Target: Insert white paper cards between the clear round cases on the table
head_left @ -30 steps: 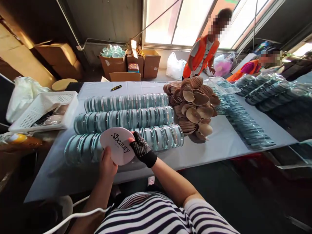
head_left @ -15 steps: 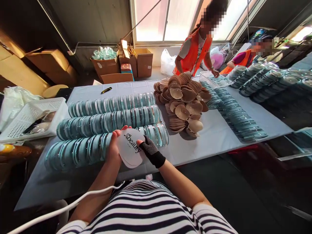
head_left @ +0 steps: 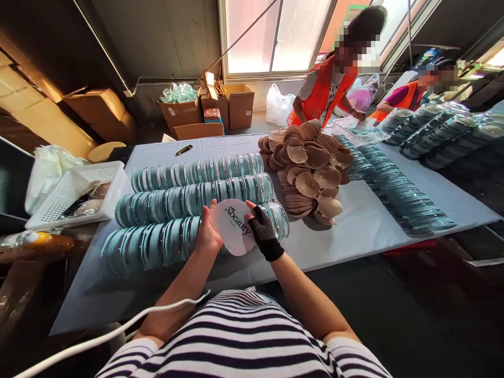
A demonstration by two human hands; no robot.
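Both of my hands hold a white round card (head_left: 234, 227) printed "Sbeauty". My left hand (head_left: 207, 234) is bare and grips its left edge. My right hand (head_left: 263, 230), in a black dotted fingerless glove, grips its right edge. The card hovers over the nearest of three rows of teal round clear cases (head_left: 157, 241) lying on a pale tablecloth (head_left: 346, 231). A heap of tan round pads (head_left: 311, 173) sits just right of the rows.
A white perforated basket (head_left: 74, 194) stands at the left. More teal cases (head_left: 389, 189) run along the right side. A yellow-black cutter (head_left: 184, 149) lies at the far edge. Two people in orange vests (head_left: 323, 94) work beyond the table. Cardboard boxes (head_left: 240, 105) line the wall.
The card has moved forward, from in front of me to over the near row of cases, and tilted. Both hands kept hold of it. The person in orange bent towards a tray.
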